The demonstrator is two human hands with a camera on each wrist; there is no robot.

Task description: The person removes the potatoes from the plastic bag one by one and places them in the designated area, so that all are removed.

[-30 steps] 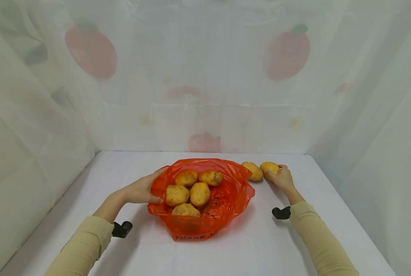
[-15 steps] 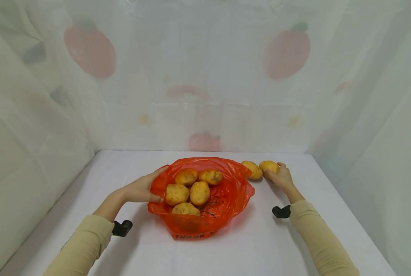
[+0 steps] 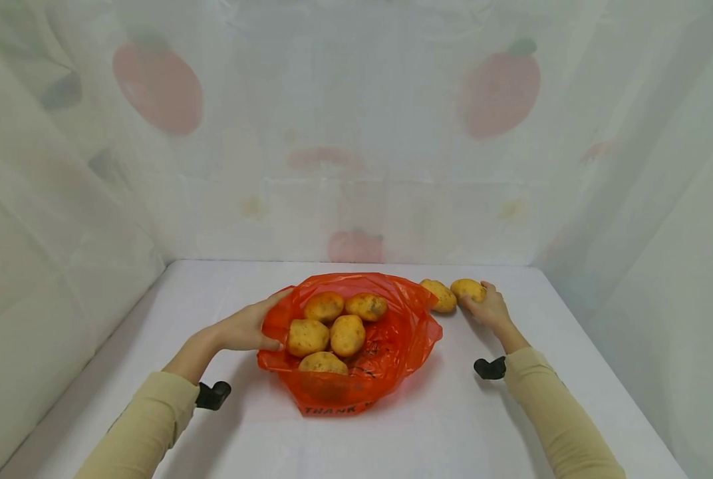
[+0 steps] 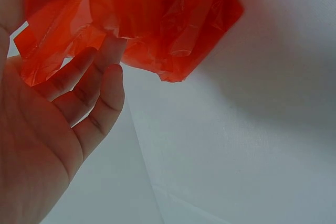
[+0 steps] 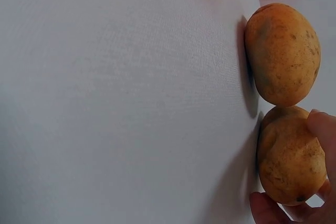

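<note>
A red plastic bag (image 3: 395,352) lies spread with its mouth facing up, and several potatoes (image 3: 348,336) sit inside it. My left hand (image 3: 247,328) holds the bag's left side; in the left wrist view the thin red plastic (image 4: 157,19) runs between the thumb and the bent fingers (image 4: 107,98). At the right, my right hand (image 3: 489,310) grips a potato (image 3: 467,290) resting on the table, thumb on one side and fingers on the other. Another potato (image 5: 282,53) touches that one in the right wrist view and lies between it and the bag.
The table (image 3: 440,426) has a white cover. Pale curtains (image 3: 356,133) with faded fruit prints hang behind it and at both sides. Black wrist mounts (image 3: 213,396) stick out near both sleeves.
</note>
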